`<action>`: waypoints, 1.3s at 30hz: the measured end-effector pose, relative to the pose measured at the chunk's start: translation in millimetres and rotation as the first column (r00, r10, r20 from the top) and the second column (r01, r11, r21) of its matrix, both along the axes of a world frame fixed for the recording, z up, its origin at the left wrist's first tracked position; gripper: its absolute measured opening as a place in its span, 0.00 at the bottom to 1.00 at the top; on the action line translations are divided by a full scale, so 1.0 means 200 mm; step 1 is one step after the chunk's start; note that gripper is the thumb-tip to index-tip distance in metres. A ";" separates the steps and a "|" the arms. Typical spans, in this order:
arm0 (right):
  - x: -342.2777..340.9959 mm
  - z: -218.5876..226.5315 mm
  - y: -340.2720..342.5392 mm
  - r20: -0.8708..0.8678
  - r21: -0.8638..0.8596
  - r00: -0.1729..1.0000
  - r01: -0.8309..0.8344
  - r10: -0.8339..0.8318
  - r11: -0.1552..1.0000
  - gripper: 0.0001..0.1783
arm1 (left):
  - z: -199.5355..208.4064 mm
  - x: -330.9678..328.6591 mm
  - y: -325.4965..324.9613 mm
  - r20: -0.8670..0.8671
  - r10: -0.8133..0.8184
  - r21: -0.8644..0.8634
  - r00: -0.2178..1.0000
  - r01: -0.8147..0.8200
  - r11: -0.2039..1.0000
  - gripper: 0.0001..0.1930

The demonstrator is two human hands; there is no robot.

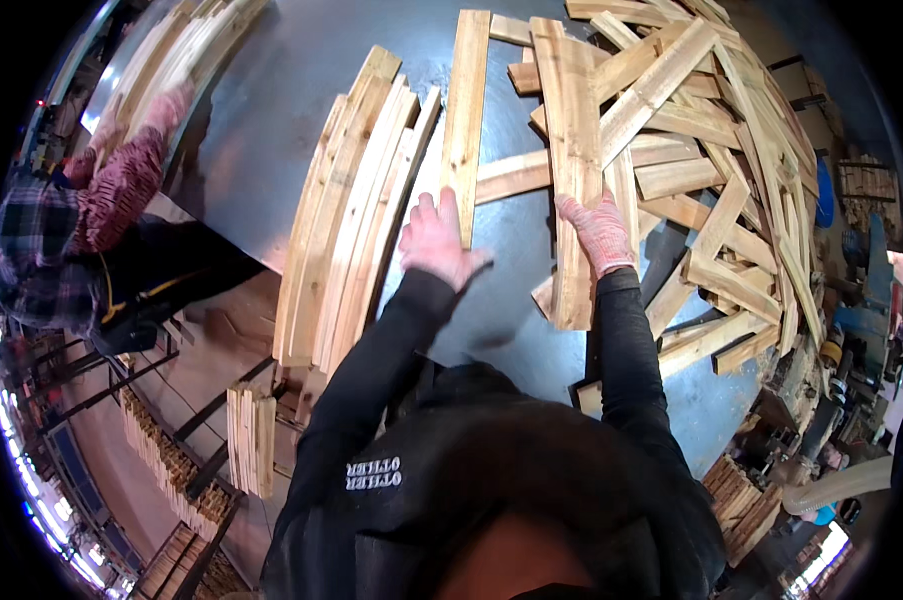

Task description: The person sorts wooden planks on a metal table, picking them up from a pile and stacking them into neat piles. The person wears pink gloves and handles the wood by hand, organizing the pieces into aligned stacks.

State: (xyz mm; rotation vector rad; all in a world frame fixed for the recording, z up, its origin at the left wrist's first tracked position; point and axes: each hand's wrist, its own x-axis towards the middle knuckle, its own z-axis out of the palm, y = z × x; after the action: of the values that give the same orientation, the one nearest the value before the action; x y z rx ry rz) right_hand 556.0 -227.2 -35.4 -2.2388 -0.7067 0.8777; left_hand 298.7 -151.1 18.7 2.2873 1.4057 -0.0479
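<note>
My left hand (pixel 439 240), in a pale pinkish glove, lies with its fingers extended against the near end of a narrow wooden board (pixel 465 110). Its thumb sticks out to the right. My right hand (pixel 605 234), gloved in the same way, grips the right edge of a wider wooden board (pixel 574 180), thumb on top and the other fingers partly hidden. Both boards point away from me on the metal table (pixel 301 80). Just left of my left hand, several boards (pixel 356 210) lie side by side in a row.
A loose heap of boards (pixel 691 150) covers the table's right side. At the far left, a co-worker in a plaid shirt (pixel 41 235) has gloved hands on another row of boards (pixel 186 55). Stacked wood (pixel 176 470) stands on racks below left; machinery (pixel 841 370) is at the right.
</note>
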 end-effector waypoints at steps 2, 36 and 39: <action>-0.04 0.04 -0.10 -0.304 0.186 0.953 0.072 -0.013 0.980 0.40 | -0.13 0.07 0.04 -0.129 0.077 -0.065 0.989 -0.086 0.994 0.47; -1.16 -0.07 -0.07 -0.271 -0.192 0.485 -0.874 0.832 0.447 0.29 | -0.10 -0.71 -0.38 0.070 0.305 -0.351 0.950 -0.263 0.899 0.29; -0.90 0.03 0.02 0.070 -0.075 0.300 -0.949 0.951 0.305 0.16 | -0.29 -0.71 -0.52 -0.114 0.305 0.103 0.946 -0.294 0.950 0.42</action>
State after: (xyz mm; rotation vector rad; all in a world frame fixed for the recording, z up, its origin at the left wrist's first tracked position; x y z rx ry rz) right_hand 375.3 -222.9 -28.9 -1.6794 -2.2413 1.2677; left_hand 156.0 -254.3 -38.8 2.1413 1.8418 -0.0411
